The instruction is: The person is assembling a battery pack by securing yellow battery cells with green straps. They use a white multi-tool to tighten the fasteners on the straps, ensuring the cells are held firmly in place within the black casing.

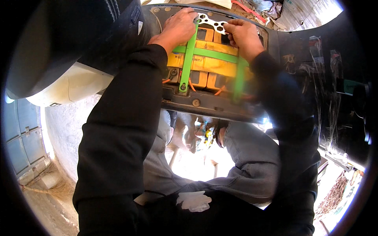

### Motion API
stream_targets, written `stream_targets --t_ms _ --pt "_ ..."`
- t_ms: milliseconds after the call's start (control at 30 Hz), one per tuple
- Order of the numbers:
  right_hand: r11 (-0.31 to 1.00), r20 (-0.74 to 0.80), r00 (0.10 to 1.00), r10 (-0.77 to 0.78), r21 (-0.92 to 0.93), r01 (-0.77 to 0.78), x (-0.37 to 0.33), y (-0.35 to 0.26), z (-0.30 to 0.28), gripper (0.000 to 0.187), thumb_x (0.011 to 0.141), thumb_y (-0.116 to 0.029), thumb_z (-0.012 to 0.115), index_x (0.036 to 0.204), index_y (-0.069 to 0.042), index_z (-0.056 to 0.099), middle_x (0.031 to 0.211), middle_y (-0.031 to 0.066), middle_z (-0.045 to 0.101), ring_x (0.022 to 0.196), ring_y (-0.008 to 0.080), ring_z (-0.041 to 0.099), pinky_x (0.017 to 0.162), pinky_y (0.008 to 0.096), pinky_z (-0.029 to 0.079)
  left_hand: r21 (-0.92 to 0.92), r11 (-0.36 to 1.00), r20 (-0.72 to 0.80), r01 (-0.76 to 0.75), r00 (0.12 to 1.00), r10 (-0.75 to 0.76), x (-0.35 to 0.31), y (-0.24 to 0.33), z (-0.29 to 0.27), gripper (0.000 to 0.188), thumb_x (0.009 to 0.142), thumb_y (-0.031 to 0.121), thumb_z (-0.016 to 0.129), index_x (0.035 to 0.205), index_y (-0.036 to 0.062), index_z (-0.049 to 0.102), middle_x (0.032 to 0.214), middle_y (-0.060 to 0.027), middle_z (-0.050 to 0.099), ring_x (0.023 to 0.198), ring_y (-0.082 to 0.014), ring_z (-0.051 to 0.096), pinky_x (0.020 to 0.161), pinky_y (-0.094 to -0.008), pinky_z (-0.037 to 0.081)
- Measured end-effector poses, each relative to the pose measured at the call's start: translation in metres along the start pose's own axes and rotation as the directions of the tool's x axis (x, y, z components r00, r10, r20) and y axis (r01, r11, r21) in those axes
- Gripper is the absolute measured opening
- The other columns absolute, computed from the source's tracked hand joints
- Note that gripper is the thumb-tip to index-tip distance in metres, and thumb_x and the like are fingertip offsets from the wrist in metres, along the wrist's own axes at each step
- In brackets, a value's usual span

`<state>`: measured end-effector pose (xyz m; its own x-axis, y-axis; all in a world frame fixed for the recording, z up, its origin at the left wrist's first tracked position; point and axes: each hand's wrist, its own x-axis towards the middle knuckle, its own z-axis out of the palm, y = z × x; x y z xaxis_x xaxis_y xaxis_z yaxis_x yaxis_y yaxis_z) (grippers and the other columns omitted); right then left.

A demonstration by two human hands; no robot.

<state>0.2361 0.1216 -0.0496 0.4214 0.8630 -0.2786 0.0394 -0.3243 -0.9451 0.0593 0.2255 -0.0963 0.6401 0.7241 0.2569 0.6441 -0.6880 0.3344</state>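
Observation:
A flat silver multi-hole hex wrench (211, 23) spans between my hands at the far edge of a black battery compartment (173, 103). My left hand (179, 27) has its fingers curled at the wrench's left end, over the top of a green strap (188, 65). The right hand (245, 38) pinches the opposite end between thumb and fingers. Below them sit yellow batteries (199, 78), crossed by green straps. Orange wires run along the near side of the batteries. Blurred near my right wrist is another green strap (239, 82). What lies under my left fingertips is hidden.
A black seat-like part (67, 35) rises at the left, above a cream body panel (71, 84). Dark panels with clear tape (315, 67) lie at the right. A blue metal door (23, 133) and a straw broom (57, 188) are at the far left.

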Motion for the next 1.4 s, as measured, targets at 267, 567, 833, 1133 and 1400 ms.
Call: stream_targets --t_ms 267,567,833,1133,1400 --pt "0.888 -0.210 0.920 -0.331 -0.401 0.227 0.065 0.017 -0.017 0.023 0.079 -0.019 0.064 0.091 -0.001 0.070 0.079 0.0150 0.065 0.073 0.0255 0.061 0.069 0.0323 0.048 -0.077 0.997 0.027 0.033 0.999 -0.031 0.000 0.006 -0.008 0.042 0.086 0.013 0.048 0.128 0.0130 0.052 0.134 -0.0076 0.048 0.116 -0.0314 0.051 0.099 -0.0406 0.041" --pt "0.987 -0.098 0.994 -0.043 -0.159 0.027 0.037 0.007 -0.012 0.017 0.085 -0.011 0.062 0.094 0.004 0.062 0.061 0.0043 0.052 0.042 0.0121 0.046 0.035 0.0297 0.038 -0.131 0.990 0.026 0.045 0.999 -0.042 0.003 -0.005 -0.002 0.041 0.086 0.013 0.047 0.126 0.0103 0.053 0.134 -0.0095 0.049 0.118 -0.0309 0.050 0.100 -0.0384 0.040" --pt "0.996 0.183 0.980 0.082 -0.033 -0.077 0.014 -0.004 -0.016 0.017 0.086 -0.016 0.064 0.090 0.001 0.061 0.061 0.0016 0.052 0.046 0.0078 0.042 0.039 0.0241 0.031 -0.101 0.995 0.016 0.025 1.000 -0.023 0.001 0.002 -0.003 0.038 0.086 0.012 0.047 0.123 0.0101 0.056 0.135 -0.0082 0.048 0.117 -0.0300 0.051 0.099 -0.0387 0.040" --pt "0.985 0.101 0.980 0.169 0.025 -0.173 0.006 -0.016 -0.002 0.014 0.084 -0.012 0.065 0.084 0.002 0.064 0.061 0.0023 0.053 0.046 0.0097 0.044 0.040 0.0247 0.035 -0.057 0.997 0.059 0.050 0.997 -0.046 0.000 0.007 -0.008 0.041 0.087 0.012 0.046 0.127 0.0122 0.053 0.138 -0.0064 0.046 0.118 -0.0296 0.051 0.100 -0.0390 0.040" --pt "0.971 -0.043 0.994 -0.101 -0.223 0.089 0.059 0.007 -0.005 0.019 0.085 -0.017 0.063 0.095 -0.001 0.066 0.063 0.0015 0.054 0.048 0.0109 0.045 0.039 0.0304 0.037 -0.065 0.997 0.099 0.047 0.994 -0.040 0.003 0.009 -0.011 0.039 0.086 0.012 0.047 0.124 0.0104 0.054 0.136 -0.0038 0.047 0.116 -0.0290 0.051 0.098 -0.0389 0.042"
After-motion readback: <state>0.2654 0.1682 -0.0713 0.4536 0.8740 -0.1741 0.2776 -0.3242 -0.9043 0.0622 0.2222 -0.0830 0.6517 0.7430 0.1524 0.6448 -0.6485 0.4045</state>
